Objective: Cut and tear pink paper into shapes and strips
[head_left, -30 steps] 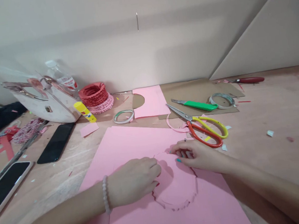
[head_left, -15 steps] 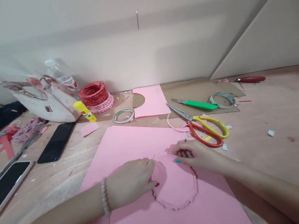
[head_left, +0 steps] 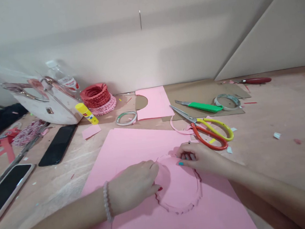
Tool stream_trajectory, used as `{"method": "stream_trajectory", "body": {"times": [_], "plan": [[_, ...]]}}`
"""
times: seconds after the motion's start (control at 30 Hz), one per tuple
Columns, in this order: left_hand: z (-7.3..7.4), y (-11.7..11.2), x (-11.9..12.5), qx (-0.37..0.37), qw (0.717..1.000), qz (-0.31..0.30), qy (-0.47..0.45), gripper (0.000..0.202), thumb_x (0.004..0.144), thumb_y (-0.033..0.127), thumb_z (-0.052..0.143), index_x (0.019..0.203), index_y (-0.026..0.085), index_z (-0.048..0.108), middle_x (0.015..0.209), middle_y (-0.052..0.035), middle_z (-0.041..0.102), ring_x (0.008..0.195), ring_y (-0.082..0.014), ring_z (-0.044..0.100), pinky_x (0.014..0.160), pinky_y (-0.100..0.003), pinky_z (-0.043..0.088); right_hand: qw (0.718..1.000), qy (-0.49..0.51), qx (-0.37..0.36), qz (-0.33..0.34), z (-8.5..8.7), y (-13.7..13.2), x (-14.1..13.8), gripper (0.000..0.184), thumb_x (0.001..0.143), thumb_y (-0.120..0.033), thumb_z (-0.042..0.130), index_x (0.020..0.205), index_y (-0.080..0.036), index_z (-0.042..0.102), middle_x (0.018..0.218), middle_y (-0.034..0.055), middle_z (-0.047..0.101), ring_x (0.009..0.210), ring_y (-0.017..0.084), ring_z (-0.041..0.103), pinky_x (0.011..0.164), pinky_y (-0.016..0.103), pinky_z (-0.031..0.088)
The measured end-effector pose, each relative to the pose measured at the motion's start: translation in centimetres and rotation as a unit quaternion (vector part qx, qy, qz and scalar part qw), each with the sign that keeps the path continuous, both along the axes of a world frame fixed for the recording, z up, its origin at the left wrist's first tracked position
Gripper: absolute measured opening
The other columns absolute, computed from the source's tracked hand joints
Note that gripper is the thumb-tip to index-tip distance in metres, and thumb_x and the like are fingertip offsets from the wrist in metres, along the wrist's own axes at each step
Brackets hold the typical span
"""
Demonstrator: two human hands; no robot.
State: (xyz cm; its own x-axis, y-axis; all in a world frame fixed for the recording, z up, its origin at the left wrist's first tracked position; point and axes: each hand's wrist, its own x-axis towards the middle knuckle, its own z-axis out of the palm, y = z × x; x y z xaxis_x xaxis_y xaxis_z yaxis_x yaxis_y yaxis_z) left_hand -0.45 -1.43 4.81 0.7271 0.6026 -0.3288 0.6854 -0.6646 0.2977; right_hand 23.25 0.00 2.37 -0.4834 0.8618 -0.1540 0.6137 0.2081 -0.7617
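A pink paper ring (head_left: pixel 180 210) with a notched, darker-looking edge lies on a large pink paper sheet (head_left: pixel 141 144). My left hand (head_left: pixel 133 184) is closed on the ring's left side, its thumb at the inner edge and its fingertips partly hidden. At the upper right of the ring, my right hand (head_left: pixel 195 157) has its fingers curled, pinching the edge. Just beyond the right hand rest scissors (head_left: pixel 196 121) with one red and one yellow handle. A thin curled pink paper strip (head_left: pixel 179 130) lies by the blades.
Behind the sheet are a green-handled cutter (head_left: pixel 203 106), tape rolls (head_left: pixel 227 102), cut pink paper (head_left: pixel 157 103) and brown cardboard (head_left: pixel 193 89). To the left are a glue stick (head_left: pixel 86 113), stacked red and pink rings (head_left: pixel 97 98), a handbag (head_left: pixel 51 106), a bottle (head_left: pixel 64 78) and two phones (head_left: pixel 57 145).
Both hands keep almost the same place on the paper ring. My left fingers have shifted very slightly up and to the right.
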Motion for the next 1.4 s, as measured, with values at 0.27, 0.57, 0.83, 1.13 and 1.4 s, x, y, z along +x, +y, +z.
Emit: {"method": "stream_trajectory", "body": {"times": [0.27,0.57,0.83,1.13,1.4], "plan": [[-1.8,-1.2,-0.3,0.101,0.983,-0.147,-0.043,0.063,0.083,0.007,0.033,0.142,0.011,0.014,0.149,-0.0124,0.019,0.138,-0.0232,0.013,0.109,-0.041,0.023,0.997,-0.024,0.075,0.016,-1.1,0.1,0.5,0.014,0.082,-0.030,0.054,0.090,-0.020,0.057,0.078,0.0022,0.060,0.069,0.014,0.052,0.061,0.026,0.040],[-0.9,-1.0,-0.4,0.058,0.988,-0.140,0.001,0.069,0.077,0.003,0.031,0.143,0.007,0.013,0.151,-0.0124,0.009,0.139,-0.0238,0.008,0.111,-0.043,0.020,0.978,-0.042,0.086,0.186,-0.3,1.5,2.5,0.047,0.078,-0.048,0.059,0.120,-0.026,0.058,0.128,0.0089,0.050,0.116,0.024,0.044,0.096,0.038,0.035],[-1.6,-0.6,-0.6,0.066,0.989,-0.127,0.021,0.056,0.090,0.014,0.028,0.144,0.007,0.014,0.150,-0.0123,0.007,0.139,-0.0253,0.004,0.111,-0.046,0.017,0.935,-0.153,0.150,0.281,-0.5,1.3,2.9,0.053,0.090,-0.047,0.042,0.140,-0.035,0.030,0.150,0.0033,0.023,0.135,0.029,0.019,0.106,0.051,0.019],[-1.5,1.0,-0.7,0.068,0.992,-0.080,0.070,0.057,0.088,0.009,0.025,0.144,0.007,0.012,0.150,-0.0125,0.001,0.138,-0.0243,0.001,0.112,-0.044,0.016,0.914,-0.194,0.304,0.186,-2.7,1.5,2.6,0.054,0.094,-0.022,0.033,0.144,-0.029,0.017,0.145,0.0015,0.034,0.136,0.023,0.020,0.108,0.053,0.016],[-2.2,3.1,-1.4,0.095,0.993,-0.042,0.063,0.056,0.088,0.011,0.022,0.143,0.004,0.011,0.150,-0.0148,-0.001,0.138,-0.0250,-0.002,0.110,-0.045,0.017,0.920,-0.194,0.235,0.247,-1.5,1.0,2.5,0.062,0.091,-0.048,0.036,0.145,-0.024,0.015,0.147,0.0058,0.026,0.134,0.027,0.026,0.106,0.054,0.021]]}}
